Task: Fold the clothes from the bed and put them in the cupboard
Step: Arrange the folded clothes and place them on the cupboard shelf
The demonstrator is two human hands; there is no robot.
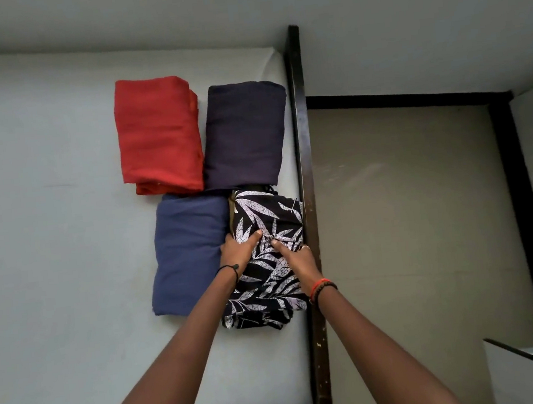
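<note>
Four folded clothes (242,132) on bed (49,222)

Four folded clothes lie close together on a white bed (49,222). A red cloth (157,134) and a dark purple cloth (245,132) sit at the far side. A blue cloth (188,248) lies nearer. Beside it is a black cloth with white leaves (269,214). The left hand (239,251) and the right hand (296,257) hold it from both sides, thumbs on top. A dark wood bar (301,133) runs along the bed's right edge.
</note>
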